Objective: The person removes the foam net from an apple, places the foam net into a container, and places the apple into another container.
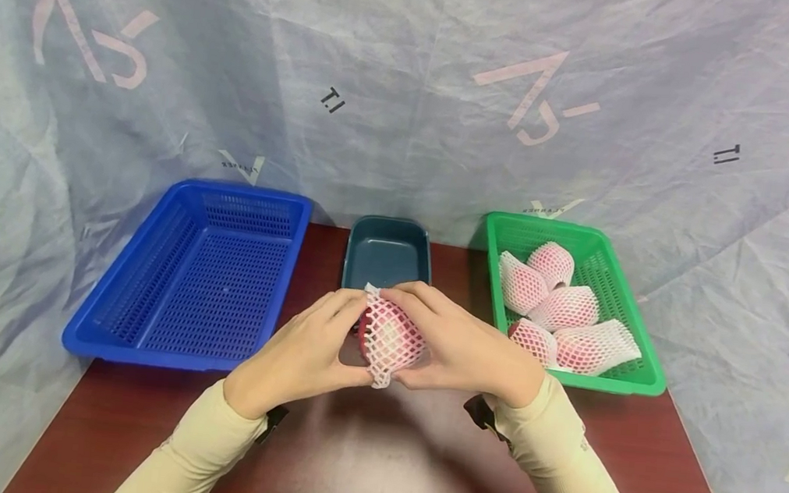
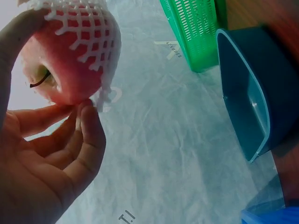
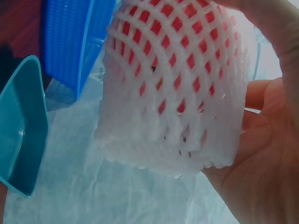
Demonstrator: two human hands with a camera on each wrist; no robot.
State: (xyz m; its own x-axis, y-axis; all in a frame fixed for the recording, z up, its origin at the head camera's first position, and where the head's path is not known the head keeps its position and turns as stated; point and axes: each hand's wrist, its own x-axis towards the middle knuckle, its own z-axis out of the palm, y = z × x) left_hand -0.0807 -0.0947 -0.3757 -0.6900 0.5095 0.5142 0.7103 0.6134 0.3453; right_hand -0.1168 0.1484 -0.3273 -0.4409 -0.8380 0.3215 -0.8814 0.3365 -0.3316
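A red apple point(image 2: 77, 79) in a white foam net point(image 1: 394, 336) is held between both hands above the middle of the table. In the left wrist view its stem end shows bare, with the net covering the other side. My left hand point(image 1: 311, 353) grips the apple's left side, thumb and fingertips right at the net's edge. From the right, my right hand point(image 1: 466, 347) holds the netted apple, thumb below and fingers over the top. The net's closer end point(image 3: 173, 144) extends loosely past the fruit in the right wrist view.
A blue basket point(image 1: 222, 286) with nothing in it stands at left. Behind the hands is a small teal bin point(image 1: 388, 260). The green basket point(image 1: 608, 384) at right holds several netted fruits point(image 1: 565, 307). A grey printed sheet point(image 1: 395, 82) hangs behind the dark red table point(image 1: 375, 472).
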